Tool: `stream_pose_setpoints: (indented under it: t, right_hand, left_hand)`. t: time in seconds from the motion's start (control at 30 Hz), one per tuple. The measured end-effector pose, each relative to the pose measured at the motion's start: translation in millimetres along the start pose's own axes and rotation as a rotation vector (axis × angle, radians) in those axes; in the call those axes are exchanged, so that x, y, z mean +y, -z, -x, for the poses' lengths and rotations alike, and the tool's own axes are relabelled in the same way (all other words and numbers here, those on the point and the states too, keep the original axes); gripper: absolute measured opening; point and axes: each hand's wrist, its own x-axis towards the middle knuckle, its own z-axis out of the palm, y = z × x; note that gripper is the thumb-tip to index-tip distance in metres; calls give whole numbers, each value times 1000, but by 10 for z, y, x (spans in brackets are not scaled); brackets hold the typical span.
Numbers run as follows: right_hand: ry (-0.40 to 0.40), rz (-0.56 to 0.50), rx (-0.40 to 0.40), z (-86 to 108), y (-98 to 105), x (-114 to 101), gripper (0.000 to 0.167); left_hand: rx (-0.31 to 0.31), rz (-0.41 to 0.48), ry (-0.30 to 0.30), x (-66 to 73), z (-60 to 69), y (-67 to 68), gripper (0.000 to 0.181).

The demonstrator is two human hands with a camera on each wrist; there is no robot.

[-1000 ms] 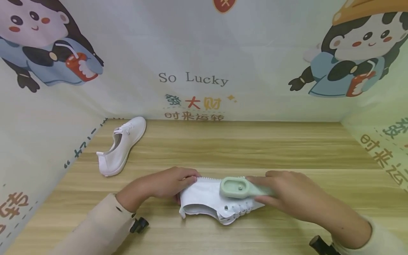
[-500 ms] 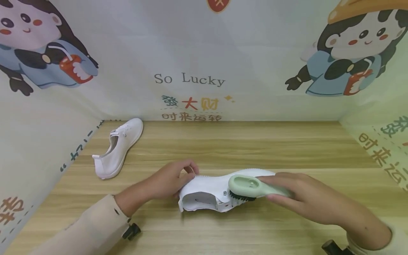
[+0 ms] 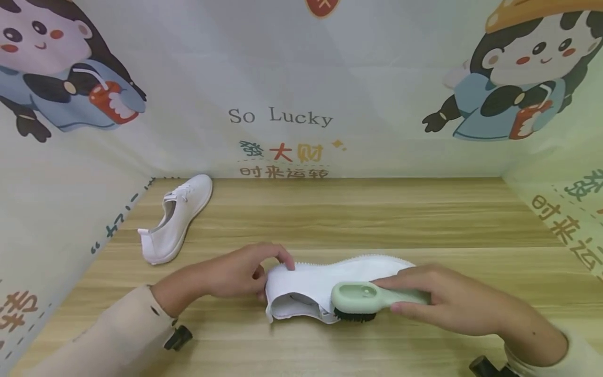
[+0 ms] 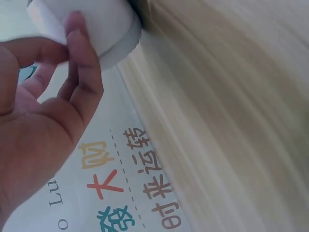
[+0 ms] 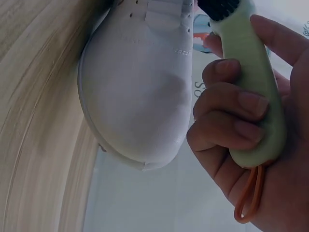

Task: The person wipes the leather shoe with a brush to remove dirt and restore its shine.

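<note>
A white lace-up shoe (image 3: 306, 280) lies tipped on its side, its opening facing me and its toe to the right. My left hand (image 3: 235, 269) holds it by the heel, fingers bent against the upper, as the left wrist view also shows. My right hand (image 3: 447, 301) grips the handle of a light green brush (image 3: 350, 297). The dark bristles (image 3: 355, 317) lie over the lace area, which the brush head hides. In the right wrist view the shoe's toe (image 5: 140, 101) is beside the curled fingers, and an orange cord loop (image 5: 248, 198) hangs from the handle's end.
Another white shoe (image 3: 171, 230) rests at the back left of the wood-grain table (image 3: 367, 214). A printed pale curtain (image 3: 377, 104) bounds the table at the back and both sides. A small dark device is on each wrist.
The brush has moved along the shoe's side, first rightward, then down toward me. The shoe has rolled so its opening shows more and its laces less. Left-hand fingers have shifted on the heel.
</note>
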Motion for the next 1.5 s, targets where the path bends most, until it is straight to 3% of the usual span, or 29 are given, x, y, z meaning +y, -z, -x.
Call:
stream_pose_setpoints:
  t: [0.1, 0.2, 0.4, 0.63, 0.87, 1.1, 1.23, 1.5]
  right_hand:
    - [51, -18, -37, 14, -27, 7, 37]
    - [97, -11, -73, 17, -47, 4, 36]
    - [132, -66, -138, -3, -66, 8, 36]
    - [73, -105, -182, 19, -111, 55, 34]
    - [17, -141, -220, 9, -100, 73, 33]
    - [-57, -97, -223, 10, -70, 104, 34]
    - [-57, -66, -204, 0, -70, 131, 34]
    - [-102, -19, -179, 18, -63, 160, 35]
  left_hand:
    - [-33, -51, -7, 29, 36, 17, 57]
    - [-28, -116, -32, 41, 65, 10, 62]
    - [69, -288, -98, -1, 2, -50, 68]
    - [158, -495, -166, -79, -99, -124, 72]
    - [197, -497, -98, -71, -214, -132, 83]
    - [263, -565, -98, -54, -370, -187, 68]
    - [307, -572, -43, -51, -496, -215, 65]
    - [314, -531, 71, -30, -783, -260, 63]
